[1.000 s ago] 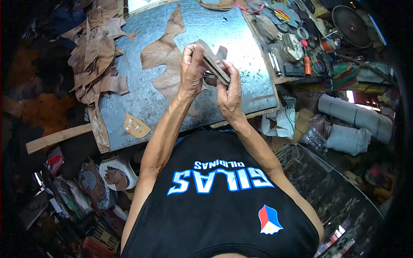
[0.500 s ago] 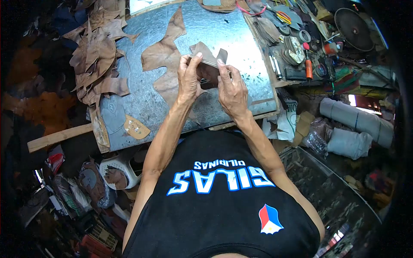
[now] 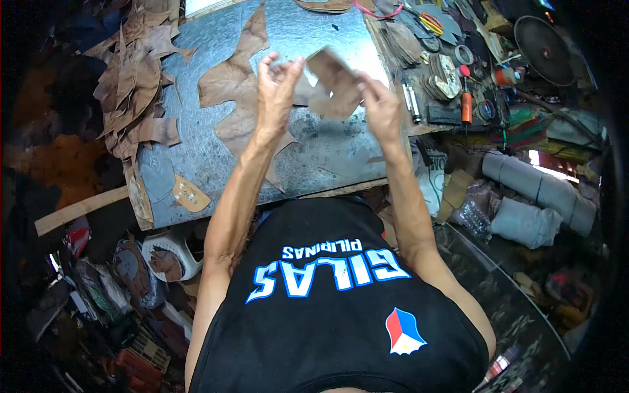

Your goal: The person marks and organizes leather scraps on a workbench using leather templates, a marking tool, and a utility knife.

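My right hand (image 3: 382,108) pinches a cut piece of brown leather (image 3: 335,82) by its right edge; the leather is tilted above the table and smeared by motion. To its left, my left hand (image 3: 276,90) is raised with thumb and fingers apart, holding nothing. Partly behind that hand, another leather scrap (image 3: 303,90) shows. A large, irregular brown hide (image 3: 229,82) lies flat on the metal-topped table (image 3: 327,147), left of my left hand and partly covered by my forearm.
A pile of leather hides (image 3: 134,85) hangs over the table's left edge. Grey and tan templates (image 3: 191,194) lie at the near left corner. On the right stand an orange-handled tool (image 3: 466,105), scissors (image 3: 431,24), tape rolls and a round dark disc (image 3: 544,51).
Both hands were together on the leather pieces. Now they are apart: my left hand has let go, while my right hand has moved right with a leather piece.
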